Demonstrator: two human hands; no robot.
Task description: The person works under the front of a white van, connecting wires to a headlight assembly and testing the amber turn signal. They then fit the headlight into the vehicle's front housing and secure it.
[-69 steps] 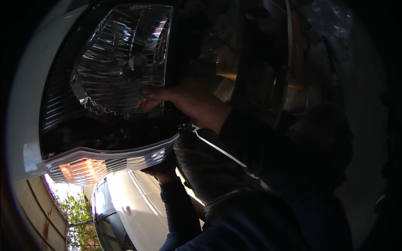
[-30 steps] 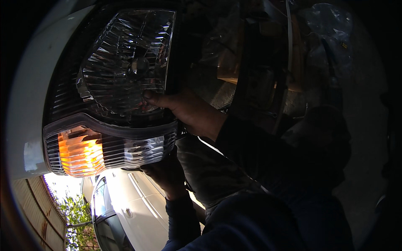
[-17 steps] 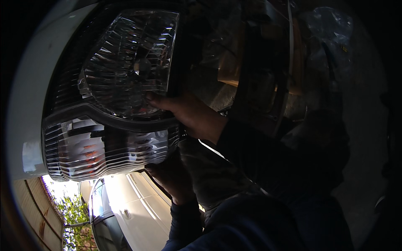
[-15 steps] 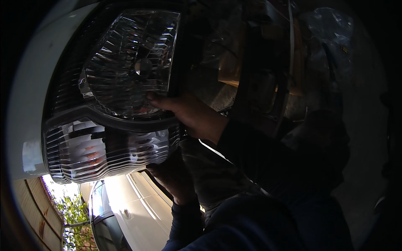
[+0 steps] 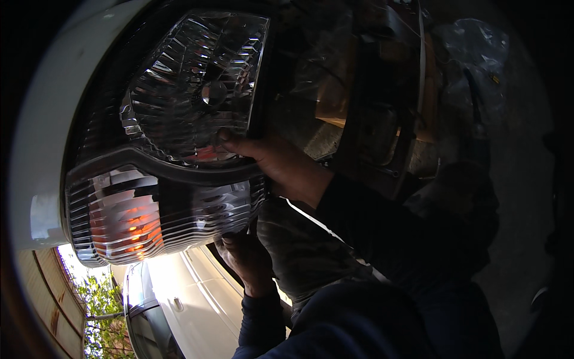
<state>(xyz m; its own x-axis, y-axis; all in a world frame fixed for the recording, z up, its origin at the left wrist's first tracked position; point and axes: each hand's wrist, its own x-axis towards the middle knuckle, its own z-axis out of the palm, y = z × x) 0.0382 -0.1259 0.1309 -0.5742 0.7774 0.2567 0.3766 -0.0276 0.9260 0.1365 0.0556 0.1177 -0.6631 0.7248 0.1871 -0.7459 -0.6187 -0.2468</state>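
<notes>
A large headlight assembly (image 5: 200,99) with a clear ribbed lens and a dark frame fills the upper left. Below its curved divider sits a ribbed lamp section (image 5: 179,212), with an orange glow behind the lens at its left part. My right hand (image 5: 287,167) grips the assembly's right edge, thumb laid on the clear lens and the fingers hidden behind. At the underside of the lower lamp section, my left hand (image 5: 248,260) has its fingertips against the edge. Some of its fingers are in shadow.
A pale vehicle body panel (image 5: 45,137) borders the headlight on the left. At lower left stands a light-coloured car (image 5: 194,299), with leafy branches (image 5: 101,311) beside it. Clear plastic wrapping (image 5: 478,45) and a cardboard piece (image 5: 332,102) lie in the dim area at right.
The headlight assembly has shifted slightly to the right, with my right hand moving along on it. The orange in the lower lamp section looks brighter. My left hand's fingers show more clearly.
</notes>
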